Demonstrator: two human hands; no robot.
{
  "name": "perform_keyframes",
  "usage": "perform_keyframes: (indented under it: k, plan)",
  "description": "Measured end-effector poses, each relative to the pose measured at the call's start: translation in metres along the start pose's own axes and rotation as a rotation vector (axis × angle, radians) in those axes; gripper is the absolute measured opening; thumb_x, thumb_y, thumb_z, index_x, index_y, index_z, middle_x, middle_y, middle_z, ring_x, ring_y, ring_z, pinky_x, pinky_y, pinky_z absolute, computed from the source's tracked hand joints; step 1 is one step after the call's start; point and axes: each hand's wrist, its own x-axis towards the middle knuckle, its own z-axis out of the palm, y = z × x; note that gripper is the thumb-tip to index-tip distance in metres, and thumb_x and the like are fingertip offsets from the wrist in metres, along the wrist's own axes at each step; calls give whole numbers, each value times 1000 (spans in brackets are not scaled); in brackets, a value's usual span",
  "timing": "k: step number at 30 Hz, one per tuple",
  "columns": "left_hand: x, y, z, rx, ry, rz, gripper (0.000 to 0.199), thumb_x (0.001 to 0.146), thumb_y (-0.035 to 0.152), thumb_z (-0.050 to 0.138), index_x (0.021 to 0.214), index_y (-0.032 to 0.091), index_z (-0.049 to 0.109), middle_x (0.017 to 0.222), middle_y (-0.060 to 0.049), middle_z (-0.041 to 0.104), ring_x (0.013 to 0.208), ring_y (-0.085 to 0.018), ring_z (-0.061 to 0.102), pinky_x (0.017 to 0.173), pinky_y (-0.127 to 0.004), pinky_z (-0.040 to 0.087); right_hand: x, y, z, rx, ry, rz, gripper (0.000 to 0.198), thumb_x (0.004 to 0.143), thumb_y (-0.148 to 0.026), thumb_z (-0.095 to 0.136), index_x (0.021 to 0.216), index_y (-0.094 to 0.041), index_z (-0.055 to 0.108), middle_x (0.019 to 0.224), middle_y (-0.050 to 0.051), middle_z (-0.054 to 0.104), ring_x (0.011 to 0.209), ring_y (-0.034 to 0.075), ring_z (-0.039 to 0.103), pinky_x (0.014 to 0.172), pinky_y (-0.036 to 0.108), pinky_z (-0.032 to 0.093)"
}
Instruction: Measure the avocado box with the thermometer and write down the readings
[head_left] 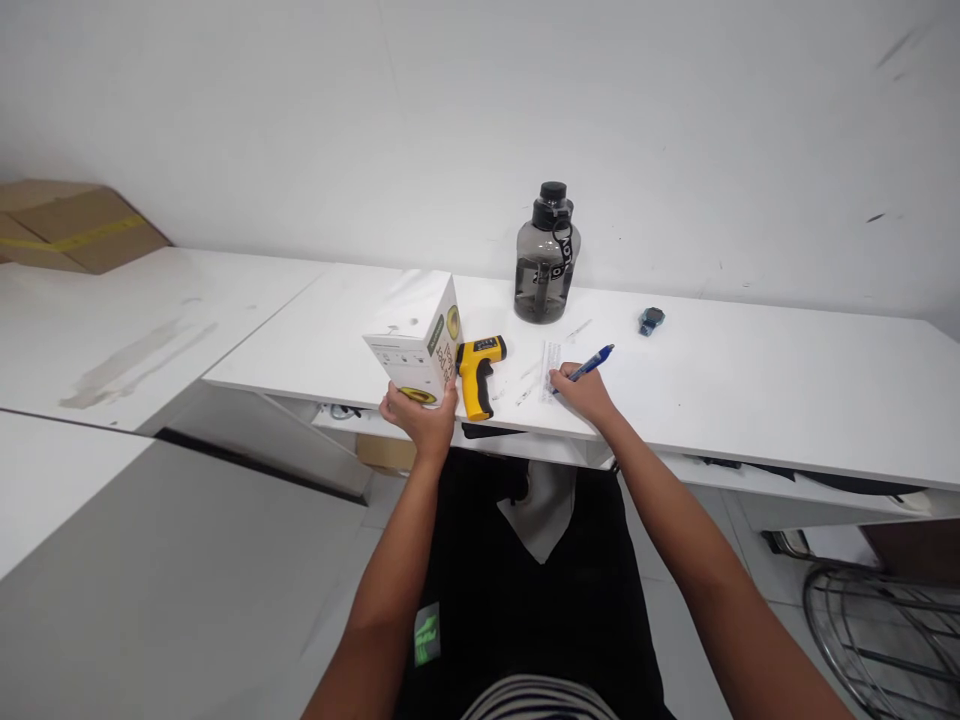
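Note:
My left hand (425,418) grips the lower front corner of a white box (409,345) printed with avocado pictures. The box is tilted, one edge toward me. In my right hand (581,391) is a blue pen (594,362), its tip down at a small slip of paper (550,362) with fine marks on it. The paper lies flat on the white desk (720,385). Between my hands a yellow and black infrared thermometer gun (478,375) lies on the desk, right beside the box.
A large grey water bottle (545,262) stands near the wall. A small blue watch-like device (652,320) lies to its right. At the far left sits a cardboard box (79,225) with yellow tape. A shelf (555,446) runs under the desk; a metal rack (885,610) stands at lower right.

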Motion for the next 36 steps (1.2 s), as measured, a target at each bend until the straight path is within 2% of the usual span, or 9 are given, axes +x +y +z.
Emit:
perform_keyframes:
  k: [6,11,17,26,31,36]
  plan:
    - [0,1,0,38,11,2,83,67,45,69,132,15,25,123,-16,47,118,-29,44,107,-49,23,2,4,1,1,19,-1,36,77,-36,50,51,-22,30,50,-6,30,52,11,30,53,26,27]
    - [0,5,-2,8,-14,-7,82,69,44,67,132,12,24,126,-19,44,120,-29,40,107,-50,20,3,4,2,-5,57,2,37,77,-35,50,51,-22,27,50,-6,27,51,11,30,53,26,25]
    - [0,3,-2,23,-4,-3,83,69,47,66,131,12,25,126,-18,44,120,-29,41,108,-48,20,1,2,1,13,-10,-2,36,76,-33,51,50,-22,29,50,-6,28,51,11,30,53,26,26]
    - [0,2,0,25,8,7,83,68,46,67,131,12,25,124,-18,46,120,-30,41,107,-50,22,3,5,1,29,34,-11,37,76,-32,52,50,-22,28,49,-6,28,51,11,30,52,26,26]
    - [0,5,-3,-26,-31,-15,86,69,44,67,134,13,21,125,-19,44,122,-31,38,107,-53,18,2,6,2,13,53,-18,37,77,-33,50,50,-22,27,50,-6,27,51,11,30,53,26,25]
    - [1,7,-3,-34,-5,-20,85,68,45,68,132,11,25,125,-20,43,123,-31,38,108,-51,18,2,5,2,7,63,-21,38,77,-32,50,50,-22,26,50,-6,26,51,11,29,52,26,25]
